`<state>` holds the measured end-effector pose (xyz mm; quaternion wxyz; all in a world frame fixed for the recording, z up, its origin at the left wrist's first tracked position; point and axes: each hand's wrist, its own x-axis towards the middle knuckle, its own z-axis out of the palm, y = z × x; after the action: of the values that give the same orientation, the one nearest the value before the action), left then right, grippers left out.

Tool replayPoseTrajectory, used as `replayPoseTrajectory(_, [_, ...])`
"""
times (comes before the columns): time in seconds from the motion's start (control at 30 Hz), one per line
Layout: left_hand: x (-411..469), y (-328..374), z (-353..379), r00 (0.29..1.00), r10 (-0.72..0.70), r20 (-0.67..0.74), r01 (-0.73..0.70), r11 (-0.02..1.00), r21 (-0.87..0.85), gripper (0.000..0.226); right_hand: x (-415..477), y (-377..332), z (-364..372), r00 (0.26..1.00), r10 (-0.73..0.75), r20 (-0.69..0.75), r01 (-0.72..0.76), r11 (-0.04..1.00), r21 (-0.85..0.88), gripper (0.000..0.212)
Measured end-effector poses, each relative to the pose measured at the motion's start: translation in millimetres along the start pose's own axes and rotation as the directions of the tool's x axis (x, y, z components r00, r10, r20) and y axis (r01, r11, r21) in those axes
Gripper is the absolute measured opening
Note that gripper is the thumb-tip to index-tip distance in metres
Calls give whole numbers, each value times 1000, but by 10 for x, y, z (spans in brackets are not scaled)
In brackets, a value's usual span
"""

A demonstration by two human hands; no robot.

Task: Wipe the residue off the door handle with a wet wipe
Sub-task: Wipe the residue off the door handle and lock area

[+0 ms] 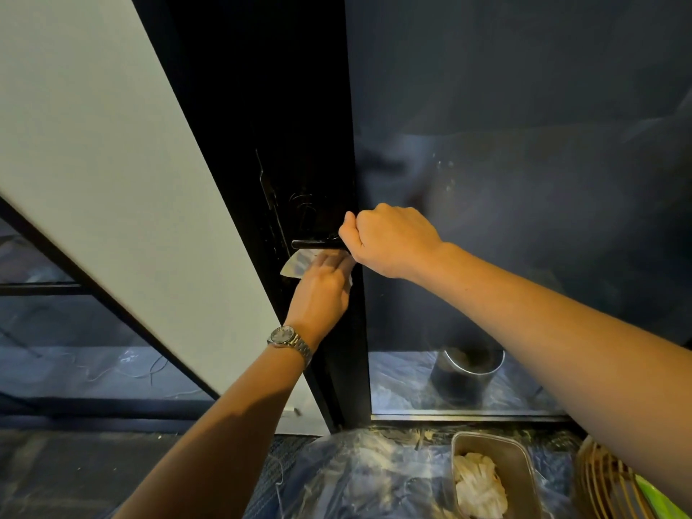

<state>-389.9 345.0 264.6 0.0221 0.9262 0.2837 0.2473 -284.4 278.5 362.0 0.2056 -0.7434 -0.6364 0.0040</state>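
Note:
A black lever door handle [312, 243] sticks out from the dark door frame [296, 144] at the middle of the view. My right hand [389, 241] grips the handle's right end, fingers curled round it. Just below the handle, my left hand [324, 282], with a metal watch on the wrist, holds a white wet wipe [296, 265] against the handle's underside and the frame. Part of the wipe pokes out to the left of my fingers; the rest is hidden under the hand.
A white wall panel [112, 162] stands to the left, a dark glass door pane [524, 181] to the right. On the plastic-covered floor sit a metal tray [520, 458] with used wipes, a wicker object [599, 485] and, behind the glass, a round black bin [466, 372].

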Motion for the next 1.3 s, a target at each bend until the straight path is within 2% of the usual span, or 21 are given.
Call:
replayPoseTrajectory(0.07, [8, 4, -2, 993, -105, -53, 100, 992, -76, 30, 1, 3, -6, 1000, -3, -1, 3, 1000, -8, 58])
replayPoseTrajectory(0.1, [15, 17, -26, 975, -206, -85, 191, 969, -157, 29, 1, 2, -7, 1000, -2, 3, 2, 1000, -4, 58])
replayPoseTrajectory(0.17, [47, 45, -91, 890, -432, -146, 360, 863, -355, 27, -1, 2, -10, 1000, 7, 8, -7, 1000, 6, 58])
replayPoseTrajectory(0.23, [54, 24, -102, 794, -554, -248, 396, 783, -480, 24, 4, 5, -9, 1000, 9, 8, -9, 1000, 10, 58])
replayPoseTrajectory(0.3, [26, -32, -78, 714, -637, -291, 426, 725, -541, 23, 2, 1, -8, 1000, 4, 10, -4, 1000, 15, 58])
replayPoseTrajectory(0.4, [-4, -61, -21, 650, -716, -255, 481, 647, -591, 20, 1, 5, -11, 1000, 1, 4, -1, 1000, 4, 59])
replayPoseTrajectory(0.5, [-12, -23, -34, 624, -743, -242, 488, 613, -621, 20, 3, -1, -12, 1000, -8, 4, 8, 1000, 12, 59])
replayPoseTrajectory(0.57, [-19, -11, -48, 607, -773, -187, 516, 561, -647, 21, -3, -3, -12, 1000, 2, 2, -2, 1000, 17, 59])
replayPoseTrajectory(0.67, [-63, -24, 42, 535, -844, 10, 653, 406, -639, 22, -11, -8, -12, 1000, 3, -2, -3, 1000, 24, 58])
replayPoseTrajectory(0.73, [-71, -17, 97, 490, -862, 132, 664, 271, -697, 20, -7, -8, -8, 1000, 1, 1, -1, 1000, 20, 58])
replayPoseTrajectory(0.77, [-60, -13, 99, 472, -871, 137, 650, 239, -722, 22, -4, -4, -7, 1000, 0, 2, 0, 1000, 16, 58])
replayPoseTrajectory(0.8, [-36, -20, 85, 458, -883, 104, 637, 244, -731, 24, 0, -1, -8, 1000, -1, 3, 0, 1000, 14, 58])
replayPoseTrajectory(0.87, [-5, -52, 26, 473, -881, -6, 612, 333, -717, 25, 4, 4, -6, 1000, -6, 4, 6, 1000, 10, 58])
replayPoseTrajectory(1.03, [0, -116, -116, 680, -720, -136, 559, 630, -539, 24, 5, 17, 0, 1000, -14, -5, 14, 1000, 13, 59])
replayPoseTrajectory(1.2, [112, -258, -203, 773, -613, -164, 548, 775, -314, 17, 6, 14, 7, 1000, -12, -14, 13, 1000, 26, 59])
replayPoseTrajectory(1.3, [144, -326, -284, 875, -450, -177, 419, 888, -188, 22, 9, 20, 1, 1000, -10, -13, 10, 1000, 29, 59])
